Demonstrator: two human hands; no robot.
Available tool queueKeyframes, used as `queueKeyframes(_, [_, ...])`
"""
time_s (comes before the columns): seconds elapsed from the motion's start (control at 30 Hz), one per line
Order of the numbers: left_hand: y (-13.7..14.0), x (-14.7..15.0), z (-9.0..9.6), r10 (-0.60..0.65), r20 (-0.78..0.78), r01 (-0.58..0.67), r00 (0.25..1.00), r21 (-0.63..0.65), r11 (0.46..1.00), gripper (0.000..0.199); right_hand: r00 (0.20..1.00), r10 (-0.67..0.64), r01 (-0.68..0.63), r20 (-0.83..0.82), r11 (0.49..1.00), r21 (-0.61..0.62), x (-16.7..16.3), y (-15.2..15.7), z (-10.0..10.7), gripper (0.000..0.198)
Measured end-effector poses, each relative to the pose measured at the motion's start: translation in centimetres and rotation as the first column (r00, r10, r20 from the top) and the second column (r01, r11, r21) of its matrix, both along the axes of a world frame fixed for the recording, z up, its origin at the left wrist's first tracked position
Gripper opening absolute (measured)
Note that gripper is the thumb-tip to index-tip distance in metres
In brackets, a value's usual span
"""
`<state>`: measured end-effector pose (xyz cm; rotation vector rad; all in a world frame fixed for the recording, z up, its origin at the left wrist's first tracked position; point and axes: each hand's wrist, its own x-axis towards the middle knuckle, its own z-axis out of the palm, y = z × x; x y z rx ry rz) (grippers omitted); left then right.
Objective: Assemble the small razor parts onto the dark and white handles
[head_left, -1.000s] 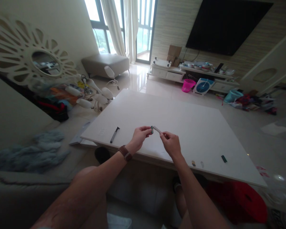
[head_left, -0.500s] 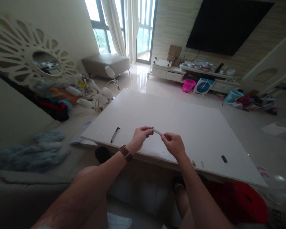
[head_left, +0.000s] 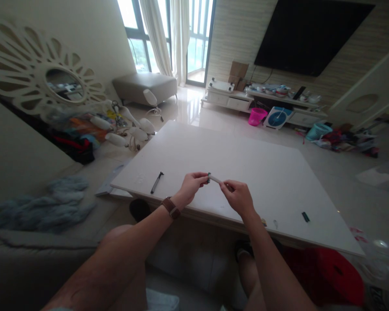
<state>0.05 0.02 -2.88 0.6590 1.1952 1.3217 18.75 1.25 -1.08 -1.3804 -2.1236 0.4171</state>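
Note:
My left hand [head_left: 192, 186], with a brown watch strap at the wrist, pinches a small dark green piece [head_left: 209, 178] that looks like a circuit board. In my right hand [head_left: 238, 194] the fingers are closed on a thin pale strip [head_left: 215, 179], and its far tip meets the green piece. I cannot tell whether the two are joined. Both hands are just above the white table [head_left: 246, 160], near its front edge. A slim black-and-grey tool [head_left: 157, 182] lies to the left of my left hand.
Toward the table's right end lies another dark green piece [head_left: 305, 217]. Close to my right forearm are a small clear item [head_left: 275, 223] and a yellowish bit [head_left: 263, 222], partly covered. A red round stool [head_left: 340, 276] stands below the right front edge.
My hands keep nearly the same pose, with the strip against the green piece. My right forearm now covers more of the yellowish bit. The view has shifted very slightly.

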Motion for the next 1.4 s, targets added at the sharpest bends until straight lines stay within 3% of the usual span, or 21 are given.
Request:
queueKeyframes(0.13, [0.0, 0.0, -0.1, 0.001, -0.017, -0.001, 1.000, -0.009, 1.000, 0.021, 0.995, -0.097, 0.096, 0.006, 0.995, 0.011, 0.2, 0.0, -0.1, 0.037])
queueKeyframes(0.27, [0.0, 0.0, -0.2, -0.022, -0.026, 0.022, 0.999, 0.000, 1.000, 0.021, 0.999, 0.024, -0.024, 0.022, 1.000, -0.006, 0.4, 0.2, -0.2, 0.037])
queueKeyframes(0.4, [0.1, 0.0, -0.2, -0.019, -0.039, 0.018, 0.999, -0.012, 1.000, 0.019, 0.989, -0.145, 0.144, 0.017, 0.989, 0.033, 0.7, 0.3, -0.1, 0.035])
queueKeyframes(0.57, [-0.1, 0.1, 0.0, -0.033, -0.046, 0.034, 0.998, 0.009, 0.999, 0.019, 1.000, 0.012, -0.013, 0.029, 1.000, 0.019, 0.8, 0.1, -0.1, 0.035])
queueKeyframes(0.67, [-0.1, 0.1, 0.0, -0.024, -0.059, 0.024, 0.998, 0.000, 1.000, 0.018, 0.994, -0.102, 0.101, 0.034, 0.994, 0.035, 0.8, 0.0, -0.1, 0.036])
queueKeyframes(0.8, [-0.2, 0.1, 0.1, -0.049, -0.055, 0.049, 0.997, 0.012, 0.999, 0.018, 1.000, 0.011, -0.011, 0.000, 1.000, -0.012, 0.9, 0.0, -0.1, 0.036])
queueKeyframes(0.93, [-0.2, 0.2, 0.0, -0.042, -0.071, 0.043, 0.997, 0.002, 0.999, 0.017, 0.990, -0.139, 0.139, -0.015, 0.990, -0.012, 1.1, 0.0, -0.1, 0.034])
queueKeyframes(1.07, [-0.2, 0.2, 0.1, -0.049, -0.078, 0.049, 0.996, 0.009, 0.999, 0.017, 0.999, -0.016, 0.013, -0.052, 0.998, -0.059, 1.2, -0.1, -0.1, 0.034])
queueKeyframes(1.2, [-0.3, 0.3, 0.2, -0.065, -0.106, 0.067, 0.992, 0.017, 0.998, 0.016, 0.987, -0.160, 0.159, -0.024, 0.987, -0.020, 1.1, -0.1, -0.2, 0.033])
queueKeyframes(1.33, [-0.5, 0.4, 0.2, -0.095, -0.133, 0.100, 0.987, 0.028, 0.995, 0.014, 0.998, -0.057, 0.055, -0.026, 0.997, -0.053, 1.1, -0.2, -0.1, 0.031])
queueKeyframes(1.4, [-0.4, 0.4, 0.2, -0.093, -0.141, 0.096, 0.986, 0.016, 0.995, 0.014, 0.988, -0.148, 0.150, 0.033, 0.988, -0.043, 1.2, -0.2, -0.1, 0.032])
